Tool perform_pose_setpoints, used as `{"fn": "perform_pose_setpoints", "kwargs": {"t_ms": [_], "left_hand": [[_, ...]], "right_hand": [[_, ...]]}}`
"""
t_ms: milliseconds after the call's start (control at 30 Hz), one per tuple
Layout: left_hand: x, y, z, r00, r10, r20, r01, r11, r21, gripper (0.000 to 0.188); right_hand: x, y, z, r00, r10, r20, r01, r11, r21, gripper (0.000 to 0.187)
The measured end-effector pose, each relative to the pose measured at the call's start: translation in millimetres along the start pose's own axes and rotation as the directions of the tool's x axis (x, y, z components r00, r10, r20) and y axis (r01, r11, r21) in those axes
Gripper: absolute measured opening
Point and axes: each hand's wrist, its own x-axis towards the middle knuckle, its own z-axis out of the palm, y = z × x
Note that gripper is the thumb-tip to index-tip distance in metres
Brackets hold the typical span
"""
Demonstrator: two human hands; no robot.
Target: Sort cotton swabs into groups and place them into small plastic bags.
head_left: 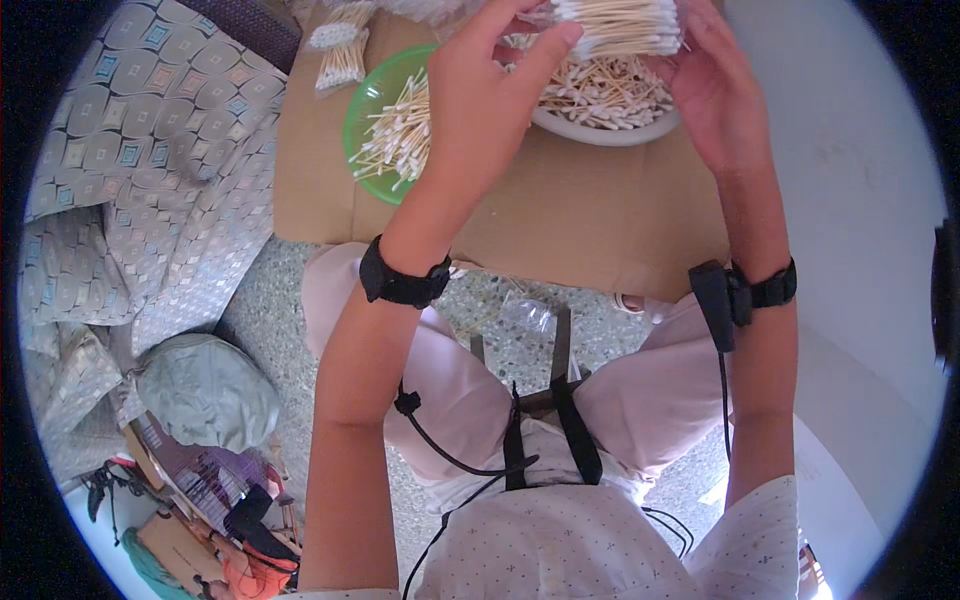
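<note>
Both my hands are raised at the far side of the cardboard, holding a clear plastic pack of cotton swabs between them. The thumb of my left hand presses on the pack's left end. At its right end, my right hand has its fingers closed on the plastic, partly hidden behind it. Below the pack, a white bowl holds a heap of loose cotton swabs. Left of it sits a green bowl with more loose swabs, partly covered by my left hand and wrist.
The cardboard forms the work surface. Bundled swab packs lie at its far left, with clear plastic beside them. A patterned cloth hangs at left, and a pale wall rises close on the right.
</note>
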Motion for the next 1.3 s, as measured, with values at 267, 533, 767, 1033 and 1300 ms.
{"fn": "perform_pose_setpoints", "kwargs": {"t_ms": [267,533,767,1033,1300], "left_hand": [[-6,6,2,0.996,-0.046,-0.076,0.041,0.997,-0.068,0.030],[-5,-14,-6,0.973,-0.010,-0.229,-0.002,0.999,-0.051,0.023],[-5,-16,-7,0.958,0.050,-0.283,-0.043,0.999,0.031,0.021],[-5,-10,-2,0.970,0.002,-0.243,-0.020,0.997,-0.071,0.021],[-3,-32,-6,0.995,-0.005,-0.097,-0.025,0.953,-0.303,0.030]], "right_hand": [[2,0,-6,0.989,-0.006,-0.148,-0.029,0.971,-0.237,0.039],[0,8,1,0.996,0.024,-0.086,-0.036,0.988,-0.149,0.043],[-5,9,9,0.979,0.182,0.089,-0.173,0.980,-0.099,0.051],[-8,2,20,0.976,0.217,0.021,-0.212,0.967,-0.138,0.044],[-5,11,14,0.976,0.201,-0.082,-0.211,0.966,-0.148,0.037]]}}
